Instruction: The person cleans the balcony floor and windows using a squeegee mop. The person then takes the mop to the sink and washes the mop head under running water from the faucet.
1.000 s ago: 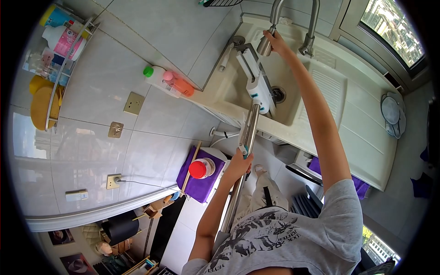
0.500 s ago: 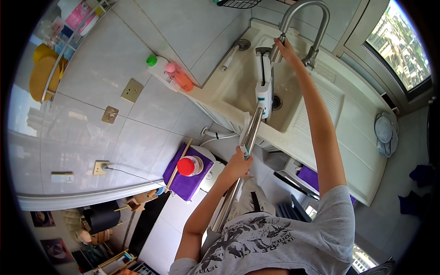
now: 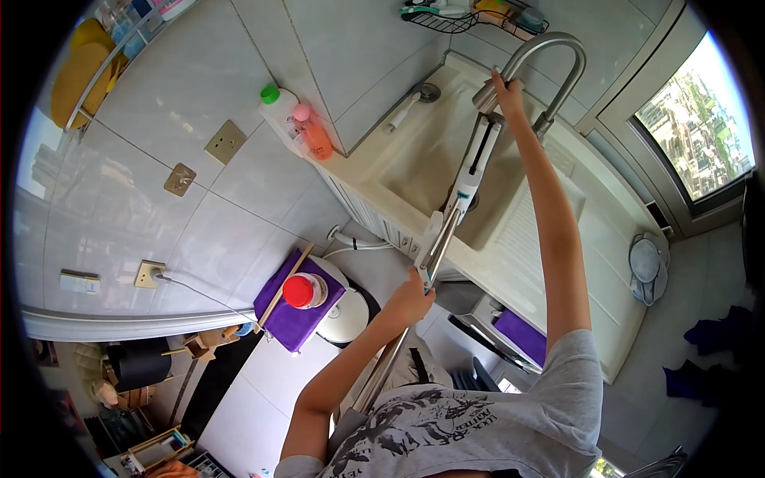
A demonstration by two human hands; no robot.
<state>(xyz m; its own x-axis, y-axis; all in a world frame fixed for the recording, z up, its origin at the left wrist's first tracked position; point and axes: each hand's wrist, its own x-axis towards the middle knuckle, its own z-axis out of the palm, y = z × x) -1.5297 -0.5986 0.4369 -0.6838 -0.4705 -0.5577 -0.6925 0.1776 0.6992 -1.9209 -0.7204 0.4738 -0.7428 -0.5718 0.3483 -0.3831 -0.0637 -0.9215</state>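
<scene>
My left hand point(image 3: 409, 303) is wrapped around the metal pole of a mop point(image 3: 468, 177), beside its lever. The mop slants up over the sink point(image 3: 414, 171), its white head lying under the faucet. With my right hand point(image 3: 508, 94) I grip the spray head of the tall metal faucet point(image 3: 575, 60), close to the end of the mop. Whether water is running I cannot make out. A white-handled brush point(image 3: 403, 111) lies in the sink's far left corner, next to a round drain fitting point(image 3: 429, 92).
A green-capped bottle point(image 3: 279, 115) and a pink-capped orange bottle point(image 3: 313, 135) stand on the sink's left edge. Below, a red-lidded jar point(image 3: 305, 291) sits on a purple cloth point(image 3: 291, 323). A wire rack point(image 3: 446, 20) hangs behind; a ribbed drainboard point(image 3: 550, 239) lies right.
The mop head has tilted to the right and now lies nearer the spray head. My right hand has turned the spray head to a flatter angle. The whole view has shifted slightly.
</scene>
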